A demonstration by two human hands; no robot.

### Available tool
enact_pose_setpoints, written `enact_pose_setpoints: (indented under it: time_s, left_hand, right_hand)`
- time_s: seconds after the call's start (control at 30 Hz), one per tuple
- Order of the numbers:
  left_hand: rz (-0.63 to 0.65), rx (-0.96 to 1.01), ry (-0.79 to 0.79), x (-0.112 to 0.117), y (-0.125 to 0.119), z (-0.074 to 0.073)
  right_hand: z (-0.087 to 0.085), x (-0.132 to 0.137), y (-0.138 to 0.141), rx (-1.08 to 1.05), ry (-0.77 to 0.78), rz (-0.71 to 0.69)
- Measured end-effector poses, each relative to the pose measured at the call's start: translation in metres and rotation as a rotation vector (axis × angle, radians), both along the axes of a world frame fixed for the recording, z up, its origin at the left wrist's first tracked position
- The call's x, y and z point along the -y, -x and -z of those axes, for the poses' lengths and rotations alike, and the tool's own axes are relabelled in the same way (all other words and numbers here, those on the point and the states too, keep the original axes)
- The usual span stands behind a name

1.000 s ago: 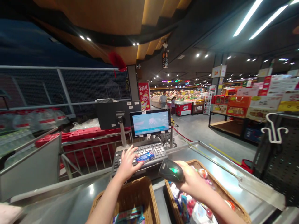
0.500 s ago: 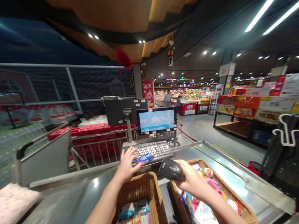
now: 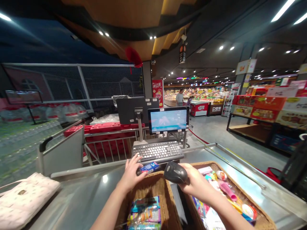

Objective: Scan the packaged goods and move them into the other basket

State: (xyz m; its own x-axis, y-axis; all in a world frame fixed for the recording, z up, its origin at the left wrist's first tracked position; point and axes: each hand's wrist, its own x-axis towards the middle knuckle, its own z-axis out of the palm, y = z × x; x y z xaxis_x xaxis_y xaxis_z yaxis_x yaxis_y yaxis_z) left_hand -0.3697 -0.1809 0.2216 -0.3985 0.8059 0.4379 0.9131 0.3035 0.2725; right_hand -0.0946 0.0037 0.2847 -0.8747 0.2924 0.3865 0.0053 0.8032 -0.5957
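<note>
My left hand point(image 3: 131, 174) is shut on a small blue packet point(image 3: 149, 167), holding it just above the rim of a wicker basket point(image 3: 153, 188). That basket holds colourful packaged goods point(image 3: 144, 214). My right hand point(image 3: 194, 180) grips a black handheld barcode scanner point(image 3: 174, 172), its nose pointing towards the blue packet. Under my right forearm sits a second wicker basket point(image 3: 203, 165), filled with toys and packets, among them a pink item point(image 3: 226, 190). A black keyboard point(image 3: 157, 151) lies beyond both hands, not touching them.
A checkout screen point(image 3: 168, 120) and a dark monitor back point(image 3: 136, 110) stand behind the keyboard on a steel counter point(image 3: 240, 163). A pale quilted handbag point(image 3: 24, 201) lies at the left. Metal railings, red barriers, gift-box shelves and distant shoppers surround the counter.
The whole view has swung left, so the counter shifts right and the handbag shows more fully. My left hand and the packet have dropped from the keyboard to the basket rim.
</note>
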Motion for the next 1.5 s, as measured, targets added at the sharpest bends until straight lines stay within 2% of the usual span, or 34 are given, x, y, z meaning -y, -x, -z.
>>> enact_pose_setpoints:
  time_s: [0.23,0.47,0.57,0.77,1.0,1.17,1.3,1.4,1.5]
  left_hand:
    - [-0.015,0.062,0.046,0.028,-0.008,0.024]
    - [-0.006,0.137,0.121,0.052,-0.021,0.042]
    - [0.016,0.161,0.161,0.061,-0.028,0.049]
    - [0.077,0.199,0.252,0.069,-0.041,0.063]
    - [0.194,0.252,0.383,0.063,-0.048,0.075]
    - [0.323,0.259,0.520,0.053,-0.050,0.093]
    - [0.336,0.256,0.623,0.047,-0.049,0.107]
    - [0.301,0.255,0.660,0.038,-0.049,0.105]
    - [0.271,0.221,0.589,0.017,-0.054,0.090]
  right_hand:
    - [0.007,0.016,0.010,0.044,0.002,-0.034]
    - [0.014,0.031,0.020,0.072,0.020,-0.078]
    - [0.017,0.038,0.024,0.098,0.024,-0.090]
    - [0.034,0.046,0.031,0.185,0.026,-0.075]
    - [0.034,0.056,0.036,0.171,0.044,-0.113]
    - [0.039,0.057,0.035,0.172,0.049,-0.101]
    - [0.045,0.052,0.032,0.176,0.063,-0.074]
    - [0.044,0.045,0.023,0.160,0.074,-0.071]
    - [0.037,0.035,0.009,0.138,0.096,-0.030]
